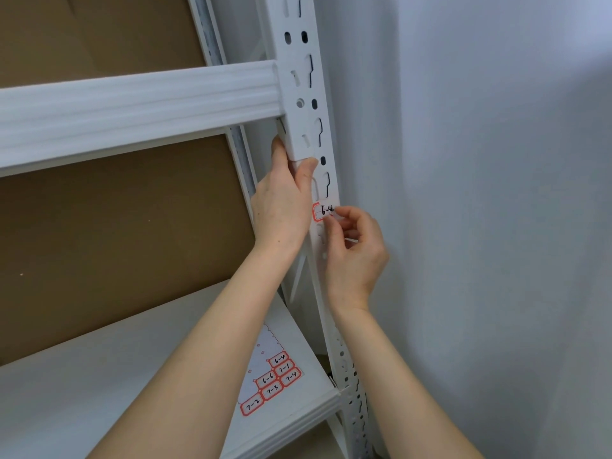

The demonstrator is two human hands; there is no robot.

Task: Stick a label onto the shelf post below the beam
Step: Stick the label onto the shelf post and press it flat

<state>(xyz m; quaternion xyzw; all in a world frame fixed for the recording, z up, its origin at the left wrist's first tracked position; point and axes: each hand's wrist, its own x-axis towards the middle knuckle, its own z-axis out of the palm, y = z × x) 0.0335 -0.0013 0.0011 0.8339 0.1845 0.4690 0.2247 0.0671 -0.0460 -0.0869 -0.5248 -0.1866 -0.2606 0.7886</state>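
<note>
A white slotted shelf post runs down the middle, with a white ribbed beam joining it from the left. Below the beam, a small red-bordered label with black handwriting lies against the post face. My right hand pinches the label's right end with thumb and fingertips. My left hand grips the post just under the beam, thumb on the front face and fingers wrapped round its left edge.
A sheet of red-bordered labels marked with numbers lies on the white shelf board below. Brown backing board fills the shelf's rear. A pale wall stands close on the right of the post.
</note>
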